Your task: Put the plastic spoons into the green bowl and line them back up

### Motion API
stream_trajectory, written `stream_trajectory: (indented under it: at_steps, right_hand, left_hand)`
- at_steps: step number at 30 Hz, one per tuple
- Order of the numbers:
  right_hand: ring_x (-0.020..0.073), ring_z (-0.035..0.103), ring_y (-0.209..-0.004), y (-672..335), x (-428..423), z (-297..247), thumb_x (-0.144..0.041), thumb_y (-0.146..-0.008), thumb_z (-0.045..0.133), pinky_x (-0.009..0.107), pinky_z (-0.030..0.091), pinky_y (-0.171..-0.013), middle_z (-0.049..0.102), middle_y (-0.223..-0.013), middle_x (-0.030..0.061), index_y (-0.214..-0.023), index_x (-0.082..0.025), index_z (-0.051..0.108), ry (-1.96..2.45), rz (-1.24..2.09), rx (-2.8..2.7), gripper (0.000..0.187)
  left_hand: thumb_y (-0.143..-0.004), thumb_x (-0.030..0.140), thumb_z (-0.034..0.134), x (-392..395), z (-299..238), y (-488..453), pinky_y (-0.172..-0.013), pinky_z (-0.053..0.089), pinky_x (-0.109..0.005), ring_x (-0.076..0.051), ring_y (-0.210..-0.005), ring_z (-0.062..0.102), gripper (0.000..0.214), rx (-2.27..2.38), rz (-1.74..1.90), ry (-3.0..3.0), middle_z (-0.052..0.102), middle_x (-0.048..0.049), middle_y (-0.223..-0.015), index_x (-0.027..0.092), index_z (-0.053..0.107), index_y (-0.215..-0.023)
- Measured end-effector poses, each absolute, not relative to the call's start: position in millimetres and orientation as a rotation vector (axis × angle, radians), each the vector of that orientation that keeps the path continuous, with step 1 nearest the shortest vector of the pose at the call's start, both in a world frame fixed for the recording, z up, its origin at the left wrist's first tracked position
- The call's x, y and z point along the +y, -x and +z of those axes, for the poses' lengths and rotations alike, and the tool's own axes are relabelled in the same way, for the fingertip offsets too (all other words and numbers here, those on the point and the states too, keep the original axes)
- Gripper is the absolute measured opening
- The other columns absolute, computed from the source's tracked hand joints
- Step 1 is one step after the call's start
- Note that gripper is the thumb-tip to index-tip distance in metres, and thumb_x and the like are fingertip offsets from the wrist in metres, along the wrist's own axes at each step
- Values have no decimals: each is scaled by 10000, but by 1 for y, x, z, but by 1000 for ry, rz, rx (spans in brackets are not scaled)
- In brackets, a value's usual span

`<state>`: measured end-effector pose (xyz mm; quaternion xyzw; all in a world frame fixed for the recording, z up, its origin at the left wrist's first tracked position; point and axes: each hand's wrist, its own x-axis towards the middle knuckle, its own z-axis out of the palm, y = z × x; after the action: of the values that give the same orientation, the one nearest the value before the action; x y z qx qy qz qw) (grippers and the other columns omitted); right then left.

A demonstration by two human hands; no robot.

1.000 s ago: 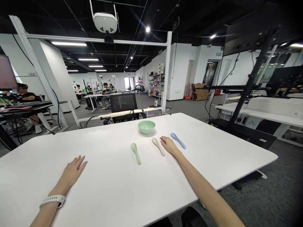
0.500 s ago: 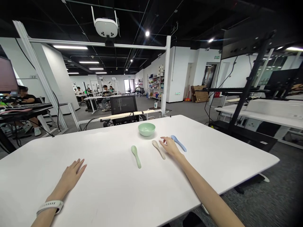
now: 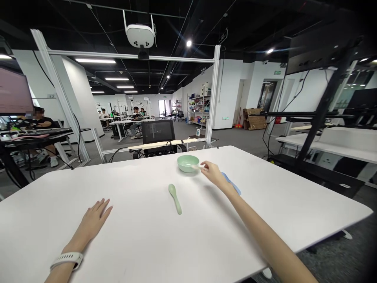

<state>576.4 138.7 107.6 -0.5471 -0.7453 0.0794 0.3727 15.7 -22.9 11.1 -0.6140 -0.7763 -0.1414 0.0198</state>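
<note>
My right hand (image 3: 212,173) grips a beige spoon (image 3: 196,167) by its handle, held in the air at the right front side of a green bowl (image 3: 187,163). The bowl stands upright toward the table's far edge. Partly behind my right hand and forearm lies a blue spoon (image 3: 232,184). A green spoon (image 3: 175,199) rests on the table in front of the bowl, its scoop end away from me. My left hand (image 3: 94,221) lies flat at the left with fingers stretched out, touching only the tabletop; a pale band circles that wrist.
The white table (image 3: 141,232) fills the foreground. Behind it stand a metal frame (image 3: 213,98) and a black office chair (image 3: 158,131). A black monitor stand (image 3: 315,118) is at the right. Several people sit at desks farther back on the left.
My right hand has taken hold of the beige spoon, lifted it off the table and brought it to the bowl. My left hand stays flat. The view has shifted slightly.
</note>
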Motion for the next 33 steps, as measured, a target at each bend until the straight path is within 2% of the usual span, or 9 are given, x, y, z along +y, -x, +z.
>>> stream_trajectory:
  at_steps: [4,8,13,16,20,24,29,33]
  right_hand:
    - [233,713,-887,-557,185,132,-163,-932,575,283,499,-796,794,-964,105,-1205,-162,743,1459,138,-1926,320]
    - [251,740,-1002,-540,212,132,-144,-941,617,277,497,-842,816,-1033,131,-1249,-145,749,1637,45,-2065,334]
    - [293,713,-1181,-524,224,119,-143,-928,639,327,488,-974,829,-1087,125,-1209,-194,784,1699,-29,-2114,320]
    - [312,695,-1222,-518,226,116,-167,-944,639,378,463,-1042,828,-1127,137,-1207,-199,784,1723,-46,-2118,302]
    - [334,663,-1268,-522,221,118,-239,-1019,577,423,435,-1078,807,-1194,175,-1261,-162,756,1726,-65,-2093,311]
    - [323,651,-1271,-551,207,118,-246,-1057,489,417,441,-1076,772,-1296,169,-1342,-150,710,1648,-101,-1970,373]
    - [322,658,-1270,-598,179,87,-215,-1049,440,427,465,-1105,754,-1337,177,-1367,-125,697,1605,-66,-1959,419]
    - [331,638,-1359,-620,153,48,-236,-1051,442,438,443,-1179,707,-1441,205,-1423,-80,676,1624,24,-2075,467]
  left_hand:
    - [-958,619,269,-24,9,-16,-1333,311,-556,-336,-1624,393,836,-2413,-455,1893,480,-142,-1709,144,547,-1588]
    - [-957,605,293,-24,5,-15,-1324,336,-551,-330,-1613,416,801,-2400,-461,1885,498,-129,-1700,175,573,-1572]
    - [-960,556,287,-24,2,-12,-1312,357,-571,-341,-1604,430,778,-2375,-471,1908,510,-126,-1689,168,579,-1568]
    - [-963,569,280,-25,3,-13,-1324,333,-576,-340,-1620,399,795,-2395,-461,1914,482,-126,-1705,154,566,-1577]
    - [-961,611,282,-26,7,-16,-1339,304,-565,-337,-1631,377,827,-2425,-449,1906,452,-127,-1722,146,547,-1591]
    - [-969,614,292,-27,10,-19,-1343,291,-570,-337,-1635,371,819,-2425,-457,1912,448,-134,-1725,145,544,-1592]
    - [-973,594,296,-28,15,-20,-1346,289,-550,-331,-1639,363,818,-2443,-422,1927,446,-136,-1730,130,514,-1610]
    - [-976,600,269,-29,16,-22,-1340,298,-544,-335,-1642,355,837,-2439,-407,1926,437,-144,-1734,113,503,-1615]
